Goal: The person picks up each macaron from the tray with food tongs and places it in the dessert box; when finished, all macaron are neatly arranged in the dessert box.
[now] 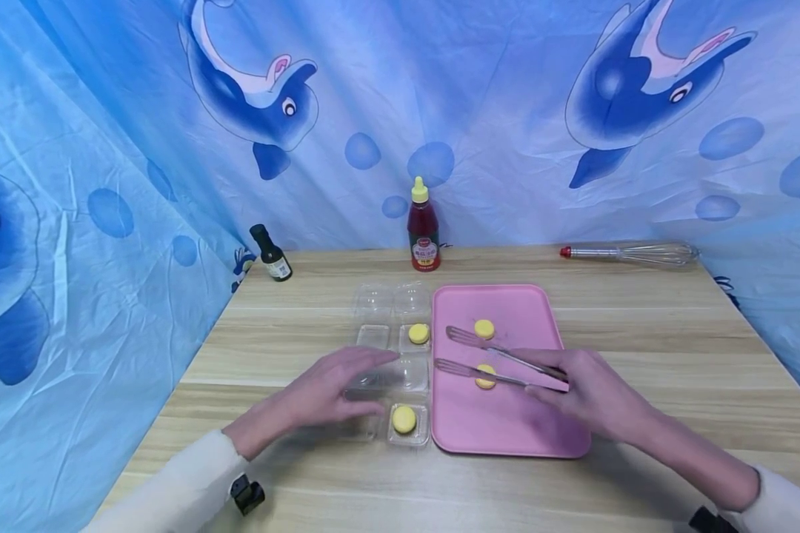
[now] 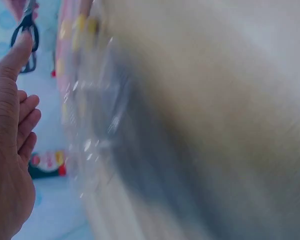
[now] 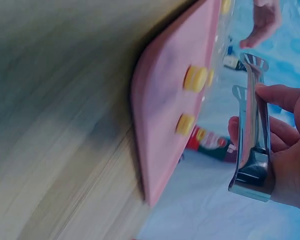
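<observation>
My right hand (image 1: 590, 392) grips a pair of metal tongs (image 3: 260, 130) between thumb and fingers. The tongs' two arms are spread apart over a pink tray (image 1: 507, 433). Two yellow macarons lie on that tray, a far one (image 1: 484, 329) and a near one (image 1: 485, 382) partly behind the lower tong arm. Left of the tray, clear plastic boxes (image 1: 373, 336) hold two more, one in a back compartment (image 1: 418, 333) and one in a front compartment (image 1: 404, 420). Over the boxes' left side hovers my left hand (image 1: 333, 385), thumb and fingers apart, holding nothing.
A red sauce bottle (image 1: 424, 233) with a yellow tip stands behind the tray. At the back left is a small dark bottle (image 1: 271, 255); at the back right lies a whisk (image 1: 633, 253). Blue dolphin-print curtains (image 1: 493, 89) border the wooden table (image 1: 673, 355).
</observation>
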The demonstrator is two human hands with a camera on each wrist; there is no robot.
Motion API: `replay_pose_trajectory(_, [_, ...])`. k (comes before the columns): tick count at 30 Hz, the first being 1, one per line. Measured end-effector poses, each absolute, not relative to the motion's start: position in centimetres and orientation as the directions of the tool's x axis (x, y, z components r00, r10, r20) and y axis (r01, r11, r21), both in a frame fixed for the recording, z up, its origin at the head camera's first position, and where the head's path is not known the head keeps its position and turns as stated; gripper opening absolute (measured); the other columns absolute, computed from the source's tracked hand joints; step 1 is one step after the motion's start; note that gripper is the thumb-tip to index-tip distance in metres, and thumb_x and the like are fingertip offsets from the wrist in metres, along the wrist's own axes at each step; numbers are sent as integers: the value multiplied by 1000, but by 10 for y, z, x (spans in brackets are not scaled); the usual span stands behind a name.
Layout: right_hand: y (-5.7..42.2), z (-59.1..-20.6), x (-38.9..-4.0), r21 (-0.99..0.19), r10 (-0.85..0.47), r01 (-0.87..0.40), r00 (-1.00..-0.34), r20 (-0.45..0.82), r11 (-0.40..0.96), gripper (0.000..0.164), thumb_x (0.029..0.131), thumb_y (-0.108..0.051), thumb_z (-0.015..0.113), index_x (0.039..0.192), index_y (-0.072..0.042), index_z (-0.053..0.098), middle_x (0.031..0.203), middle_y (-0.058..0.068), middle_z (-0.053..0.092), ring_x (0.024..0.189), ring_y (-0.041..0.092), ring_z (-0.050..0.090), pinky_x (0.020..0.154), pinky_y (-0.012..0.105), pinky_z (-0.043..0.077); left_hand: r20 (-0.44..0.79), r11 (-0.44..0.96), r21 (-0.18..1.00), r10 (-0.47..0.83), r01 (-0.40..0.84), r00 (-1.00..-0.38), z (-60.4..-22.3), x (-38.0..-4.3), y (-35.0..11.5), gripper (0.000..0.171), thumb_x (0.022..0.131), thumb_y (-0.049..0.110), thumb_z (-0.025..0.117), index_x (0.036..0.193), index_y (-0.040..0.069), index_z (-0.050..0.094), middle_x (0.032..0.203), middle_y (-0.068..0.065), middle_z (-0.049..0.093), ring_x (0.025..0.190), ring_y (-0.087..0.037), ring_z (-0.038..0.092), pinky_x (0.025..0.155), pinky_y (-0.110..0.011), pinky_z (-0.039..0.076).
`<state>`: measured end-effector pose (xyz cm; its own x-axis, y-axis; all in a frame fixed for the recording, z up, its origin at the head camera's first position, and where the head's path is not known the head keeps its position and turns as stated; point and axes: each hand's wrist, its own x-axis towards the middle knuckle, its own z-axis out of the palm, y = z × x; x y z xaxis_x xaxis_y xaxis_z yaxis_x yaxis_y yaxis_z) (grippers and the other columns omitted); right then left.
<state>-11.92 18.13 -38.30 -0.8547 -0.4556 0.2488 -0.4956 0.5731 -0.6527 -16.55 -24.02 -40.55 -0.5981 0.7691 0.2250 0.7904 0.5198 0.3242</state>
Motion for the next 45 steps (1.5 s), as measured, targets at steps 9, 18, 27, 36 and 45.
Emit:
replay_pose_trajectory(9, [204,-394,-143,-628,-335,-391,-918,213,672,55,87,-6,87,140,-7,70,67,-7,39,56,4,32,44,23,33,201,651,349,651,675,-732,-385,-211,-262,89,90,35,87,163,12,42,162,-12,48,147,-34,48,122,-55,39])
replay_pose_trajectory(18, [217,-406,-157,-644,-286,-301,-949,131,703,53,91,-6,83,142,-2,67,74,6,61,49,6,34,41,22,33,121,731,388,564,562,-817,-391,-243,-273,92,90,34,88,164,9,39,164,-16,44,149,-37,45,123,-56,36])
replay_pose_trajectory(27, [221,-417,-162,-631,-296,-325,-943,155,705,49,91,-4,82,138,0,70,87,9,70,55,10,41,44,23,37,88,733,384,576,561,-813,-403,-254,-275,85,92,39,85,160,6,46,162,-15,48,148,-37,47,123,-55,37])
replay_pose_trajectory(36, [219,-420,-162,-651,-305,-329,-940,155,684,45,91,-2,81,135,1,71,93,8,75,57,9,50,44,25,45,52,736,392,581,551,-812,-413,-257,-275,84,92,41,84,160,8,47,162,-15,48,148,-36,47,122,-55,37])
replay_pose_trajectory(45, [218,-421,-162,-643,-327,-357,-929,170,678,45,91,-4,82,134,2,71,79,0,69,57,8,51,44,25,44,61,736,383,582,557,-811,-414,-256,-275,82,92,39,84,159,7,48,160,-16,50,146,-37,48,121,-55,39])
